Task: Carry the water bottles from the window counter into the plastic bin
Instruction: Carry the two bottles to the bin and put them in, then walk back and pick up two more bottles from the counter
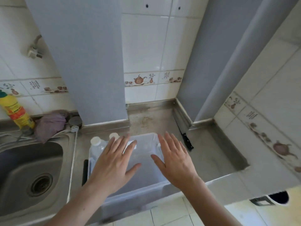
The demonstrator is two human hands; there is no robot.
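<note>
Translucent bin at 6 o'clock on steel bench, near edge over the bench lip. Two bottles standing upright inside it at the 10 o'clock corner, white caps up, touching each other; second cap half hidden behind left fingertips. Possibly a third bottle at the 2 o'clock corner behind the right hand, too blurred to tell.

Left hand palm down above the bin's left half, fingers straight and spread, released, grasping nothing. Right hand palm down above the right half, fingers likewise straight, spread, released. Hands near each other, thumbs pointing inward, not touching. Cannot tell whether either palm touches the rim.

Sink at 9 o'clock, drain visible, just beside the bin. Dark strip lying between sink and bin. Yellow bottle with green cap at 10 o'clock behind the sink, purple cloth beside it, small round grey lid next to the cloth. Knife with black handle at 2 o'clock, lying along the bench against the raised edge, apart from the bin. White tiled wall at 12 o'clock, grey panel at 11 o'clock. Tiled floor at 6 o'clock beneath the bench.
</note>
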